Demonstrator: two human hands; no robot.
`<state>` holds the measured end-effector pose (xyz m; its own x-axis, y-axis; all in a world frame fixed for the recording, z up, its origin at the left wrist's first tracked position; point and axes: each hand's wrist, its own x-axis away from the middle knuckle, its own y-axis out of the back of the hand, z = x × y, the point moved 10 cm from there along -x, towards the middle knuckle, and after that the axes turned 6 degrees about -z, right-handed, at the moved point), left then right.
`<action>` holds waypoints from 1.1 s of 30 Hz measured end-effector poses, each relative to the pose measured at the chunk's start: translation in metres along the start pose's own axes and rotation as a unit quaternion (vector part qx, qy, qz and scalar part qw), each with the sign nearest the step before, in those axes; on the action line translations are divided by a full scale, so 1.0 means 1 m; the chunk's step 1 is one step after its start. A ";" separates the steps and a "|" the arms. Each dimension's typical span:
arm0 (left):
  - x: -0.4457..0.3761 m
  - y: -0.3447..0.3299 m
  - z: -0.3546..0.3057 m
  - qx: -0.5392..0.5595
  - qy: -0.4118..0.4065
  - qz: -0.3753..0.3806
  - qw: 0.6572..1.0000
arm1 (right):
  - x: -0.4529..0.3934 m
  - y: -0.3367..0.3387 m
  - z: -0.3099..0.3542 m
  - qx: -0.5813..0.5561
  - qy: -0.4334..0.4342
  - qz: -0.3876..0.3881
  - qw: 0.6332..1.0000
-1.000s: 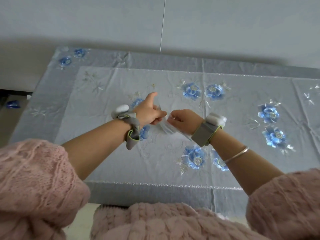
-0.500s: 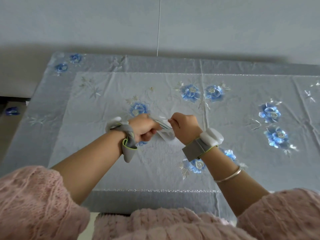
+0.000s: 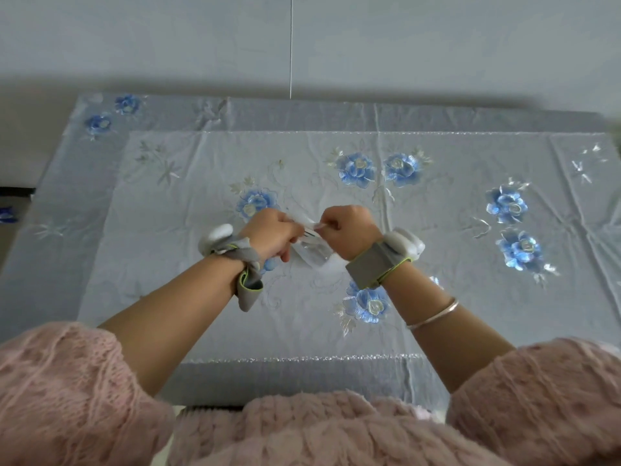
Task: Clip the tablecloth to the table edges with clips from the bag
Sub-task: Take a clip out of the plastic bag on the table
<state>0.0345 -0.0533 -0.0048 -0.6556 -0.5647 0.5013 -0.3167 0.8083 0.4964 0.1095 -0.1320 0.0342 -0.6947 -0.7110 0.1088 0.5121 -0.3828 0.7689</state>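
Observation:
A pale grey-blue tablecloth (image 3: 188, 250) with embroidered blue flowers covers the table. Above its middle I hold a small clear plastic bag (image 3: 312, 255) between both hands. My left hand (image 3: 274, 235) is closed on the bag's left top edge and my right hand (image 3: 347, 230) is closed on its right top edge. The bag hangs below my fingers, and something thin and pale shows inside it; I cannot make out the clips clearly. Both wrists carry grey straps with white devices.
The table's near edge (image 3: 302, 359) runs just in front of my body, with a darker grey border of cloth hanging over it. The far edge meets a plain wall (image 3: 336, 45). The left table edge drops off toward the floor (image 3: 13, 237).
Both hands have drawn slightly toward me and closed into fists on the bag's top; my left thumb, raised earlier, is now folded down.

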 end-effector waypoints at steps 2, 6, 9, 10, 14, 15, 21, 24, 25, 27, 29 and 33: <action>0.001 0.002 0.002 0.017 0.011 -0.012 1.000 | 0.003 0.004 0.005 0.013 0.017 -0.035 0.999; 0.000 0.000 -0.005 -0.035 0.009 0.036 0.999 | 0.007 -0.002 0.001 -0.001 -0.006 -0.040 0.999; 0.000 -0.003 -0.006 -0.070 0.004 0.059 0.996 | 0.010 -0.005 -0.004 -0.017 -0.028 -0.020 0.999; 0.001 -0.006 -0.004 -0.062 0.007 0.068 0.996 | 0.011 -0.006 -0.006 -0.021 -0.027 -0.003 0.999; 0.005 -0.012 -0.006 0.001 -0.029 0.060 0.998 | 0.012 0.001 -0.014 -0.024 -0.022 0.083 0.996; 0.006 -0.013 -0.011 0.011 -0.053 0.052 0.997 | 0.012 0.003 -0.013 -0.016 -0.016 0.096 0.995; 0.013 -0.017 -0.023 0.039 -0.108 0.014 0.993 | 0.014 0.004 -0.003 0.032 0.034 0.075 0.996; 0.013 -0.012 -0.021 0.017 -0.105 -0.025 0.994 | 0.015 0.014 0.005 0.000 0.060 -0.001 0.998; 0.014 -0.011 -0.020 0.008 -0.097 -0.036 0.995 | 0.019 0.015 0.008 0.005 0.066 -0.022 0.998; 0.015 -0.010 -0.016 -0.011 -0.076 -0.047 0.996 | 0.028 0.005 0.014 0.020 0.072 -0.031 0.997; 0.017 -0.013 -0.012 -0.034 -0.047 -0.020 0.998 | 0.032 -0.002 0.013 0.020 0.059 -0.031 0.998; 0.028 -0.023 0.006 -0.162 -0.006 0.095 0.982 | 0.023 0.020 -0.016 0.027 -0.009 -0.054 0.998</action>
<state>0.0196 -0.0867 -0.0067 -0.6907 -0.4051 0.5990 0.0454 0.8024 0.5951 0.1119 -0.1656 0.0414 -0.7539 -0.6561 0.0350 0.4060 -0.4234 0.8099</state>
